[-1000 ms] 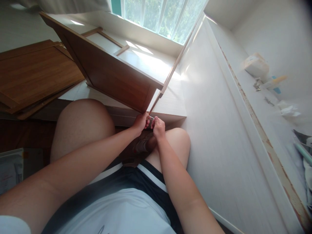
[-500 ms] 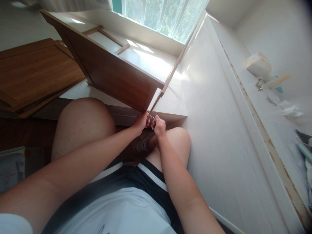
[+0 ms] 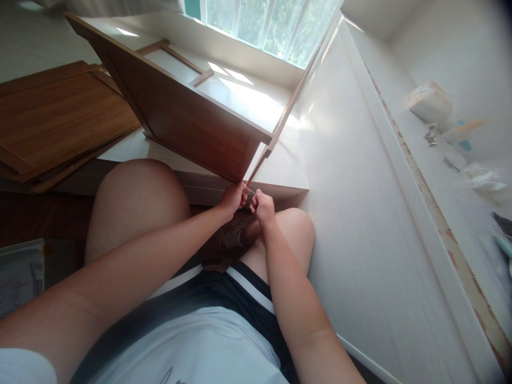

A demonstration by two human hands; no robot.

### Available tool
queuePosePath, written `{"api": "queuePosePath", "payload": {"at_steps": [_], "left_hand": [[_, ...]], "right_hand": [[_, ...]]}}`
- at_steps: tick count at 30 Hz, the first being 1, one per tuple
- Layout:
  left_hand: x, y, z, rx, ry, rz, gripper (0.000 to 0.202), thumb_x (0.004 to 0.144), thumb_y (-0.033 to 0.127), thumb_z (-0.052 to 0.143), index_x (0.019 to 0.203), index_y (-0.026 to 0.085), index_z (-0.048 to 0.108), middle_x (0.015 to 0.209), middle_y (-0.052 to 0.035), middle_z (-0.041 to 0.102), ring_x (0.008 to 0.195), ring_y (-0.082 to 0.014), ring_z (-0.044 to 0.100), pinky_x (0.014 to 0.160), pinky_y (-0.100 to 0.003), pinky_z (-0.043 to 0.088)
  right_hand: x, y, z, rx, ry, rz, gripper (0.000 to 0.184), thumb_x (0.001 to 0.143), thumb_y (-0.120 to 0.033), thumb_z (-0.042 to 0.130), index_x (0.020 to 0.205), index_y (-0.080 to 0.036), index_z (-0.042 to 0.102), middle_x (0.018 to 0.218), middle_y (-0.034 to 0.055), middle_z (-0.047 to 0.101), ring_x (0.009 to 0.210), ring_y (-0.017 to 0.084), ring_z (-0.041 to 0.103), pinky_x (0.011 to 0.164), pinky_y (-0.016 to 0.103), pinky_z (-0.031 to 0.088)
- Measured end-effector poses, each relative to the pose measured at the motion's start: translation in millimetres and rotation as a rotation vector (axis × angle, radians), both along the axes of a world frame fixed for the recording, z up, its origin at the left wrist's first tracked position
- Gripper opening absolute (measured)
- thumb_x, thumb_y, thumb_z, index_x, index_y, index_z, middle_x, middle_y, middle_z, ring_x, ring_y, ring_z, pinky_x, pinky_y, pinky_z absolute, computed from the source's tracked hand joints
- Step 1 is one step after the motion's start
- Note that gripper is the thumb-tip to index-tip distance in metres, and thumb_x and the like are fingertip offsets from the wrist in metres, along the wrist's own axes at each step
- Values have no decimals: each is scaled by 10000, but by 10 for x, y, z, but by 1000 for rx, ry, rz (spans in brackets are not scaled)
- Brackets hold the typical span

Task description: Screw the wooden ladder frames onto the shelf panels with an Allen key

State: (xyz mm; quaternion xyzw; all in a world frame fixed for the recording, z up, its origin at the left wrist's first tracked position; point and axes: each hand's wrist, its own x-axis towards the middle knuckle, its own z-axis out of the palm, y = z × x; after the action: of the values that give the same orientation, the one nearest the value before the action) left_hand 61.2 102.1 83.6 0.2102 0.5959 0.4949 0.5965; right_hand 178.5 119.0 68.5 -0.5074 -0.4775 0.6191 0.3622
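Observation:
A brown wooden panel (image 3: 180, 117) with a raised frame leans tilted over a white ledge. A long thin wooden rail (image 3: 276, 138) stands along its right end, and the two come together near my hands. My left hand (image 3: 235, 198) is closed at the panel's lower corner, fingers pinched around the wood there. Close beside it, my right hand (image 3: 263, 207) is closed on a thin metal rod (image 3: 250, 190), whose shaft reaches to my left fingertips. The rod's handle end is hidden in my fist, and the exact contact point is too small to make out.
More wooden panels (image 3: 60, 117) lie stacked at the left. An open wooden frame (image 3: 176, 56) rests on the sunlit ledge (image 3: 280, 178) below the window. A white board wall (image 3: 356, 213) rises close on the right; a shelf behind it holds small hardware (image 3: 431, 136).
Almost nothing differs. My right hand has shifted very slightly to the right, and the view has turned a little; the panel and my left hand stay in place.

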Motion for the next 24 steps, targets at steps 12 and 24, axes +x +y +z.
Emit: {"api": "queuePosePath", "payload": {"at_steps": [12,24], "left_hand": [[6,1,-4,19,8,-10,253,813,368,473,743,164,604,582,9,513,455,-88,441,413,-206,305],[-16,4,7,8,10,-4,252,794,368,475,749,166,618,582,19,508,457,-87,442,421,-204,314]], "right_hand": [[50,4,23,150,-91,-30,495,935,-517,432,546,-213,397,397,-36,411,352,94,373,391,244,260],[92,-21,-23,377,-341,63,486,969,-496,388,580,-210,447,494,-22,498,484,128,452,530,256,347]]}}
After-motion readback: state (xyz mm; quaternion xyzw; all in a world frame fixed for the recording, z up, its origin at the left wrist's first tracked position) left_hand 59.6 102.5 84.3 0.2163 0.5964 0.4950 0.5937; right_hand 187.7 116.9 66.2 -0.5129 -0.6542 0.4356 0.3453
